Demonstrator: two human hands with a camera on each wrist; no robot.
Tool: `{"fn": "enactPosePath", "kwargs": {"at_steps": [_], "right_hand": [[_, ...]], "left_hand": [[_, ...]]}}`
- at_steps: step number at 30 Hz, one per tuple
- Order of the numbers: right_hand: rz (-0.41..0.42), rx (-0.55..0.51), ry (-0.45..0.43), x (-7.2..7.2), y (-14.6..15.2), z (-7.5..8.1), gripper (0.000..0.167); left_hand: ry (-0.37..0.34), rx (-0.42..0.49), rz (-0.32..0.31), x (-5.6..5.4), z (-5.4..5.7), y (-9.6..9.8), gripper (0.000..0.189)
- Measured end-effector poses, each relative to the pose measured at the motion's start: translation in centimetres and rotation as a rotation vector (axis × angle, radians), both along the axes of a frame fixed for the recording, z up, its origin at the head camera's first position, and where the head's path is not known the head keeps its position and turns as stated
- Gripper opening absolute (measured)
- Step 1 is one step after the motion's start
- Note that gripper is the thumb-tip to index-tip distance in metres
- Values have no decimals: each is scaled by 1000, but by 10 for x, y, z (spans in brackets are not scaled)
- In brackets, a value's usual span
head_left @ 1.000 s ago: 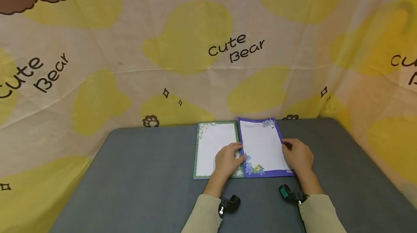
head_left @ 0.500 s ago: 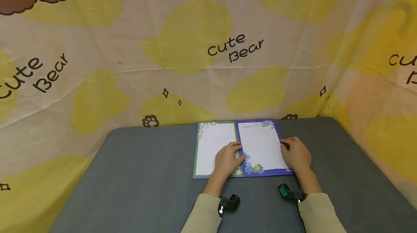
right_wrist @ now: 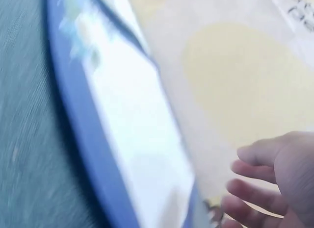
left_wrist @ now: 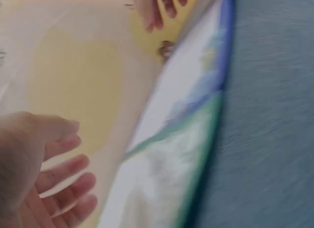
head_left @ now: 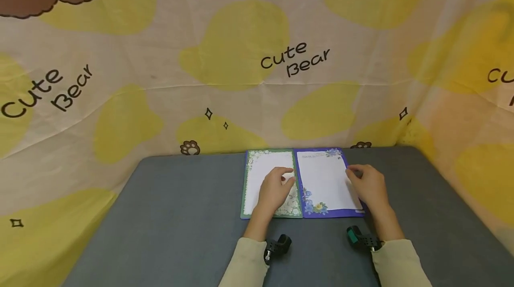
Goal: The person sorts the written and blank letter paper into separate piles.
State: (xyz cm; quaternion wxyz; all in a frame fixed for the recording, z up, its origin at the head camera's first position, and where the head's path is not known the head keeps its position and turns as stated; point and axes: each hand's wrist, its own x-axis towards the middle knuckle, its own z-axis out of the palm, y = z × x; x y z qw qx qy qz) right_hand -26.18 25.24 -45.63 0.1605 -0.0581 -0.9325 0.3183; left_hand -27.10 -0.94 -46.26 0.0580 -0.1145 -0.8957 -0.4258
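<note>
An open notebook lies flat on the table, its left page (head_left: 257, 175) edged in green with white flowers. Its right page (head_left: 324, 180) has a violet-blue border with blue flowers and faint lines of text near the top. My left hand (head_left: 274, 191) hovers over the left page with loosely bent fingers; in the left wrist view its fingers (left_wrist: 73, 189) are spread and hold nothing. By the outer edge of the right page is my right hand (head_left: 369, 186). The right wrist view shows its fingers (right_wrist: 255, 193) relaxed, with nothing between them and a gap to the page.
The grey table (head_left: 180, 215) extends on both sides of the notebook and in front of it. Behind it hangs a cream and yellow cloth (head_left: 241, 46) printed with bears and lettering. Each wrist wears a black camera (head_left: 281, 244).
Both hands have come up off the notebook, the left one also shifting left from the middle fold. The right page, slightly raised at first, has settled flat.
</note>
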Motion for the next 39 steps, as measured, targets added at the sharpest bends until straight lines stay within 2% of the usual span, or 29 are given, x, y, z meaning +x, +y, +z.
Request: {"fn": "enactPosePath", "kwargs": {"at_steps": [3,6,12,16,19,23,26,29,31,35,39], "right_hand": [[56,7,20,3,-7,11,32],[107,-10,30,7,-17,20,33],[160,-82,61,15,-38,26,31],[193,-123,96,16,-50,24,27],[239,-151,127,14,-63,18,24],[366,-176,142,7,-85,3,24],[444,-219,118,2,-98,-10,26],[479,-260,98,0,-106,-24,30],[498,-235,106,0,-107,-32,34],[540,-117,158,-3,-104,-43,46],[566,-47,131,-6,-103,-48,55]], "left_hand": [[6,2,34,3,11,-10,33],[19,-29,35,7,15,-23,33],[39,-123,-4,13,9,-60,32],[70,-140,-17,5,2,-80,32],[93,-126,-38,-2,-6,-90,35],[121,-84,-46,-5,-19,-101,41],[132,-64,-39,-4,-29,-108,45],[117,-53,-25,-3,-38,-115,48],[89,-59,-20,-1,-41,-117,51],[46,-116,-34,1,-44,-118,60],[34,-168,-34,3,-44,-119,63]]}}
